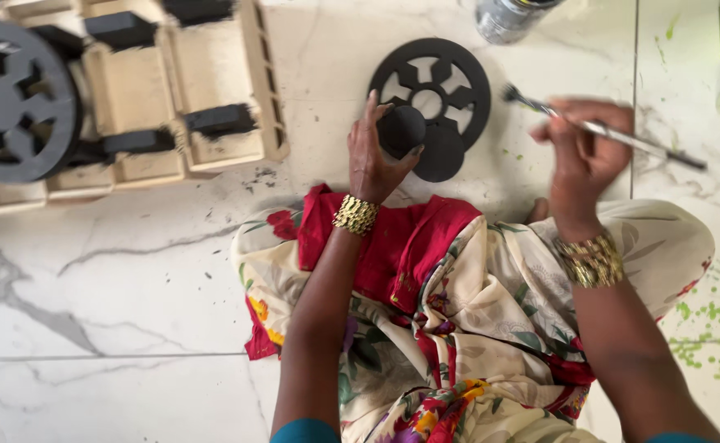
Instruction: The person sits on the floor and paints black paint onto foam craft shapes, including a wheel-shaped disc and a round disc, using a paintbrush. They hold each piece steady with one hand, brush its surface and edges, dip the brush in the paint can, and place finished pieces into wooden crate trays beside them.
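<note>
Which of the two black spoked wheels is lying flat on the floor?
The spoked wheel beside the left hand, lying on the marble floor. The other wheel rests on the wooden frame at the left.

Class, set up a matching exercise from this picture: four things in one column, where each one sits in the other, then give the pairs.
Things
1. paintbrush
2. black round piece
3. spoked black wheel
4. wooden frame

Places
A. lying flat on the marble floor, beyond the hands
B. held in the left hand
C. top left of the view, with black blocks on it
D. held in the right hand

Pairs: 1-D, 2-B, 3-A, 4-C
</note>
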### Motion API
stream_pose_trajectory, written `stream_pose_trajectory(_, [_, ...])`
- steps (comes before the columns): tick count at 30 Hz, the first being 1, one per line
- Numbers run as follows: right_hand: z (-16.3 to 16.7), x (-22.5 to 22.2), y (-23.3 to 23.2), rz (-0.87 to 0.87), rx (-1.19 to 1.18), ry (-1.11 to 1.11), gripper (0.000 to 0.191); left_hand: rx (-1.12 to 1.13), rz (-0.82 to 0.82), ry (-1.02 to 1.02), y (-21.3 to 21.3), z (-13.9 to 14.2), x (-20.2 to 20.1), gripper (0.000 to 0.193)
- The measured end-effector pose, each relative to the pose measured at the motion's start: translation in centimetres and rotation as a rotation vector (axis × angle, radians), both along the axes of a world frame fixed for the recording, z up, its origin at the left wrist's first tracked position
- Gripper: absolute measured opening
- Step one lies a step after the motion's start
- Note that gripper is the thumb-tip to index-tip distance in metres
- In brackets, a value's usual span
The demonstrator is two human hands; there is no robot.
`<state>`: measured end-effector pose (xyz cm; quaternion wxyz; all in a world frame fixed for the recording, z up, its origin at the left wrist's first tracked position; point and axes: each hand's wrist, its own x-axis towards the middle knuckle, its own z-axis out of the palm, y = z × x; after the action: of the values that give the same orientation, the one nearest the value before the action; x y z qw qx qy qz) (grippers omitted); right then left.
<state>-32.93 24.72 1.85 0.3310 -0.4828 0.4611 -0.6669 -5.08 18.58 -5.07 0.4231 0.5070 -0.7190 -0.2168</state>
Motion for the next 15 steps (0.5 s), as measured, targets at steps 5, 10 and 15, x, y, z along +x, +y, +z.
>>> stream_pose_trajectory(5, [-2.5,-0.6,4.5,-0.161,0.172,-0.067,0.019,-0.048,0.078,0.049,-0.1,-1.0,0.3,0.121])
stream_pose_trajectory(10, [-4.0,-0.7,5.3,-0.117,0.151,-0.040,0.016,-0.063,0.128,0.138,1.2,-0.4,0.8,0.122])
stream_pose_trajectory(15, [-4.5,-0.1,4.9,-0.112,0.150,0.037,0.017,-0.206,0.325,0.267,2.4,1.3,6.0,0.112])
